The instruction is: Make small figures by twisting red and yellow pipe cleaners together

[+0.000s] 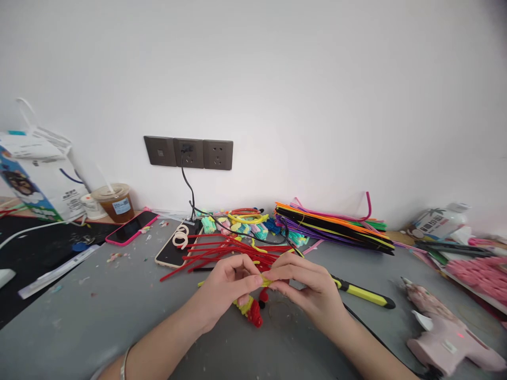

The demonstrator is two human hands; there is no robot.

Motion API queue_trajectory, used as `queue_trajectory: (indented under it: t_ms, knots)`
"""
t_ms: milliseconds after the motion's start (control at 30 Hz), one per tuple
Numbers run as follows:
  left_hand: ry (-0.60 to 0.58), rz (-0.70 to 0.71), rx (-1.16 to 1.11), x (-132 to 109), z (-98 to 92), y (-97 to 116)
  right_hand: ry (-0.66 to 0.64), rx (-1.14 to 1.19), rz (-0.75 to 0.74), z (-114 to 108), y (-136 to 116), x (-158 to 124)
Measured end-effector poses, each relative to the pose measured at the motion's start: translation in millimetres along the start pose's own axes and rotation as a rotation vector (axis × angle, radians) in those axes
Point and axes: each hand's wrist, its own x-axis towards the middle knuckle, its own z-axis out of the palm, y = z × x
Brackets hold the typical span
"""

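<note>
My left hand (232,279) and my right hand (307,282) meet over the grey table, their fingertips pinched together on a yellow pipe cleaner (266,281). Below my left fingers hangs or lies a piece wound from yellow and red pipe cleaner (250,310); whether it joins the pinched strand is hidden. Beside it shows a small red and black bit (263,297). Just beyond my hands, loose red pipe cleaners (222,249) are spread out.
A pink hot glue gun (446,338) and a yellow-black utility knife (364,294) lie on the right. Bundled pipe cleaners (332,227) rest along the wall. Two phones, the pink-edged one (132,228) further left, and an iced drink cup (116,203) stand or lie left. A black cord crosses the back.
</note>
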Motion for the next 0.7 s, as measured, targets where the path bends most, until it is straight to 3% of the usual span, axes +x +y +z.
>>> queue_trajectory:
  t_ms: [700]
  knots:
    - [-0.073, -0.042, -0.049, -4.6, 6.4, 4.0, 0.114, 0.059, 0.041, 0.6, -3.4, -1.4]
